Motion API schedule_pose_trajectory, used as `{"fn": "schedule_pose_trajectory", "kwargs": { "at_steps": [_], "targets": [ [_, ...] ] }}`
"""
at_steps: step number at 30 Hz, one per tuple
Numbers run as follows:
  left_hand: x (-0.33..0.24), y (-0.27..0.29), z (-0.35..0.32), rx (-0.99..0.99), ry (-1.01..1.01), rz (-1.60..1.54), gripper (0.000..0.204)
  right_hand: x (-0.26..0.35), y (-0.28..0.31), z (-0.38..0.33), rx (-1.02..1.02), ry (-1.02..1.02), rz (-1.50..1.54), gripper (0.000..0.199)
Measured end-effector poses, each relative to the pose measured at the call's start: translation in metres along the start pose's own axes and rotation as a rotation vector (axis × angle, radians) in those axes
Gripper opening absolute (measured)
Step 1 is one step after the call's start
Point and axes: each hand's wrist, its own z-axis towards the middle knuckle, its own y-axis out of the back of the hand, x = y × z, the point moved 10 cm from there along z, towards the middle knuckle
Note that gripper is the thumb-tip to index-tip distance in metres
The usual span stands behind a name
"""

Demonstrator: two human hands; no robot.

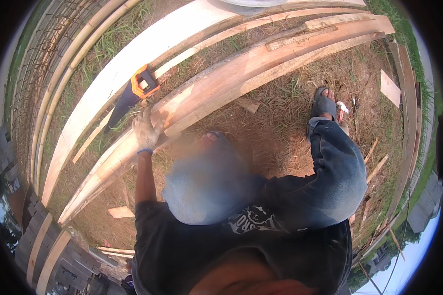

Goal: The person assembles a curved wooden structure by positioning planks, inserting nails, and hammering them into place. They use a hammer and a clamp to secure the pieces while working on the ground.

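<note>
Left hand (145, 130) in a pale work glove, clasped over the near edge of a long plank (241, 73). Fingers wrap the wood; blue cuff at the wrist, bare forearm running back toward the dark shirt.

Plank lies on dry grass (275, 128), running from lower left up to upper right (it bows in the picture, lens effect). Pale fresh-cut face, rough brown streaks along it. Shorter board (300, 37) rests on top near its far end.

Right hand: not in view, so its state cannot be told.

Handsaw (133, 96) just beyond the left hand, near but not touching it. Orange-and-black handle (145, 81) lies against the next plank over, dark blade angling down-left onto the grass.

That next plank (147, 46) is wider and whiter, parallel to the gripped one, with a thin strip between them.

Right leg in blue jeans (337, 172), bent, foot in a dark sandal (324, 103) planted on the grass just short of the plank. Other knee blurred, close under the gripped spot.

Offcuts scattered: small block (120, 212) at lower left, flat square piece (390, 88) at right, thin sticks (376, 169) beside the right knee.

Far left, bamboo poles (59, 78) and wire mesh (39, 54).
</note>
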Motion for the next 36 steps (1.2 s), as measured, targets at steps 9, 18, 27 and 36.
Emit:
{"fn": "schedule_pose_trajectory", "kwargs": {
  "at_steps": [9,18,27,36],
  "targets": [
    [-0.013,-0.059,0.086,0.491,-0.061,-0.346,0.057,-0.020,0.052,-0.066,0.046,-0.085,-0.207,0.056],
    [0.001,-0.069,0.082,0.392,0.047,-0.279,0.048,0.302,0.063,-0.085,-0.023,0.782,0.083,0.048],
    [-0.034,-0.033,0.053,0.190,0.126,-0.167,0.060,0.472,-0.069,-0.091,0.210,1.153,-0.260,0.031],
    [-0.022,-0.048,0.060,0.255,0.190,-0.058,0.066,0.464,-0.066,-0.083,0.022,1.227,-0.353,0.027]
  ]
}}
